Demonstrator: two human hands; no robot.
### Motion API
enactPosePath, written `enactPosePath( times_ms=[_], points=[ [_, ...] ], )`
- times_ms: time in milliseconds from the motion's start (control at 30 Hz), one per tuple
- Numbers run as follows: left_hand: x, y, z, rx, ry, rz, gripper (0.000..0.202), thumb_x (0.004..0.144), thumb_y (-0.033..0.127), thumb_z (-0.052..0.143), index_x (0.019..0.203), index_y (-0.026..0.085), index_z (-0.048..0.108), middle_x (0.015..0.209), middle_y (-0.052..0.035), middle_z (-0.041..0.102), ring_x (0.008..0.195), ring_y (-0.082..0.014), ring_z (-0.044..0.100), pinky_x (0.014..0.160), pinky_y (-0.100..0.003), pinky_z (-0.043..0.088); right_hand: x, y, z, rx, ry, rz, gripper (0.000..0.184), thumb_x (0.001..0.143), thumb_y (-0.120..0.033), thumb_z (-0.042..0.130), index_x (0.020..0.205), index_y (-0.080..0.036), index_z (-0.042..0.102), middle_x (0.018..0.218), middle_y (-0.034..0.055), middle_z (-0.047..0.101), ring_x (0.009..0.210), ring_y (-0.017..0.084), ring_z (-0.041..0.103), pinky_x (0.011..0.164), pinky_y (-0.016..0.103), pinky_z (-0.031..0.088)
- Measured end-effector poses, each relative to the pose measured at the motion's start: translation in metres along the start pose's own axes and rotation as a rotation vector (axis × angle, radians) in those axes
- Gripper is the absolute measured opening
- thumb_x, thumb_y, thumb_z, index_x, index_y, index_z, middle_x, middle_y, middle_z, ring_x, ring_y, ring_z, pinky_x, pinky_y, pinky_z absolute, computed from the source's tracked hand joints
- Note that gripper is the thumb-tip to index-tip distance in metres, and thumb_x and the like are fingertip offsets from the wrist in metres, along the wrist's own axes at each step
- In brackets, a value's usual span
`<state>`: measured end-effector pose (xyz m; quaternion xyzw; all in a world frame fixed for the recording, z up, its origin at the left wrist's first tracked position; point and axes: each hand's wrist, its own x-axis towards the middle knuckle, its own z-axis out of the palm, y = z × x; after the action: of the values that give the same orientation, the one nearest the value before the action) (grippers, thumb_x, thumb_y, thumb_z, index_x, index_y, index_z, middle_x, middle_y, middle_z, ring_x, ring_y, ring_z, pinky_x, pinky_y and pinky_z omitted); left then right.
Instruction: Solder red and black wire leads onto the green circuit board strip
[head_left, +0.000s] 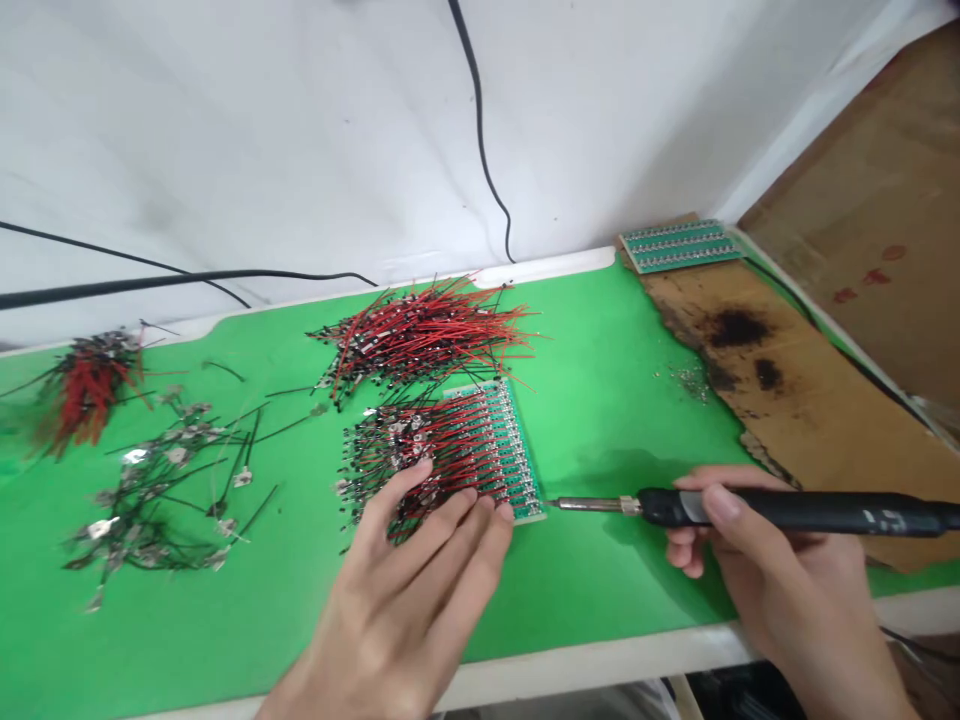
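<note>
Here, right fingers [726, 506] grip a slim, metal-tipped soldering iron [825, 511].

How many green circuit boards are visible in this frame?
2: a wired circuit board partly beneath the left hand, and another circuit board on the cardboard's far end. Others could be hidden under the wire pile.

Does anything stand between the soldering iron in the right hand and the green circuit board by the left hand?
Nothing visible does: the soldering iron in the right hand has its tip at the green circuit board's near right corner; contact is unclear. The left hand lies over the red wires, left of the tip.
</note>
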<state>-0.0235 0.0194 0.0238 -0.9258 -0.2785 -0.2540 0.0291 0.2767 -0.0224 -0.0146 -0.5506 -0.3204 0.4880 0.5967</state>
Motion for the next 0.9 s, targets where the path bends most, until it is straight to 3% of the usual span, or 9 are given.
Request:
enactPosePath(
  times_ms=[133, 300, 500, 633, 767, 833, 900],
  points=[
    [0.004, 0.000, -0.005, 0.067, -0.033, 0.033, 0.038, 0.111, 0.003, 0.041, 0.134, 0.000, 0.072, 0.124, -0.0146, 0.084, 0.121, -0.0224, 0.079, 0.140, -0.052, 0.029, 0.004, 0.008, -0.009, -0.004, -0.028, -0.033, 0.009, 0.096, -0.036, 0.089, 0.099, -0.028, 0.088, 0.071, 0.0038, 0.079, 0.054, 0.019, 0.073, 0.047, 0.026, 0.064],
    [0.000, 0.002, 0.003, 0.065, -0.039, 0.000, 0.041, 0.113, 0.006, 0.038, 0.133, 0.003, 0.073, 0.121, -0.0120, 0.084, 0.119, -0.0194, 0.079, 0.139, -0.048, 0.030, 0.004, 0.009, -0.011, -0.028, -0.034, -0.036, 0.009, 0.093, -0.036, 0.090, 0.093, -0.027, 0.091, 0.067, 0.0068, 0.077, 0.051, 0.023, 0.072, 0.044, 0.029, 0.064],
    [-0.014, 0.001, 0.019, -0.031, 0.109, -0.072, 0.029, 0.103, -0.001, 0.063, 0.128, 0.007, 0.076, 0.119, -0.0096, 0.085, 0.114, -0.0174, 0.080, 0.136, -0.048, 0.039, 0.007, 0.010, -0.010, -0.023, -0.009, -0.045, 0.007, 0.085, -0.033, 0.094, 0.091, -0.030, 0.092, 0.065, 0.0101, 0.077, 0.047, 0.027, 0.071, 0.039, 0.029, 0.062],
    [-0.016, 0.003, 0.023, -0.063, 0.116, -0.079, 0.030, 0.099, -0.004, 0.065, 0.126, 0.004, 0.075, 0.120, -0.0107, 0.085, 0.115, -0.0182, 0.081, 0.138, -0.049, 0.037, 0.005, 0.010, -0.011, -0.017, -0.005, -0.027, 0.010, 0.081, -0.033, 0.097, 0.090, -0.030, 0.092, 0.065, 0.0099, 0.077, 0.047, 0.027, 0.071, 0.040, 0.030, 0.062],
    [-0.008, 0.002, 0.007, -0.107, 0.082, -0.141, 0.032, 0.102, 0.000, 0.066, 0.130, 0.012, 0.073, 0.118, -0.0047, 0.086, 0.114, -0.0150, 0.081, 0.137, -0.046, 0.040, 0.005, 0.015, -0.016, 0.017, -0.029, -0.018, 0.011, 0.083, -0.032, 0.096, 0.092, -0.028, 0.092, 0.068, 0.0093, 0.078, 0.049, 0.026, 0.072, 0.041, 0.030, 0.062],
    [-0.002, -0.009, -0.008, -0.135, 0.110, -0.213, 0.034, 0.102, 0.005, 0.070, 0.133, 0.018, 0.073, 0.123, -0.0032, 0.085, 0.116, -0.0150, 0.080, 0.125, -0.041, 0.053, 0.006, 0.018, -0.018, 0.026, -0.032, -0.004, 0.012, 0.086, -0.032, 0.095, 0.095, -0.026, 0.091, 0.071, 0.0088, 0.079, 0.051, 0.025, 0.073, 0.042, 0.029, 0.063],
    [0.003, -0.032, -0.023, -0.049, 0.219, -0.367, 0.031, 0.103, 0.013, 0.073, 0.132, 0.023, 0.075, 0.123, -0.0024, 0.083, 0.111, -0.0163, 0.079, 0.105, -0.036, 0.062, 0.006, 0.022, -0.021, 0.029, -0.039, 0.006, 0.014, 0.087, -0.031, 0.095, 0.098, -0.025, 0.090, 0.074, 0.0081, 0.079, 0.054, 0.023, 0.074, 0.044, 0.029, 0.064]
  ],
)
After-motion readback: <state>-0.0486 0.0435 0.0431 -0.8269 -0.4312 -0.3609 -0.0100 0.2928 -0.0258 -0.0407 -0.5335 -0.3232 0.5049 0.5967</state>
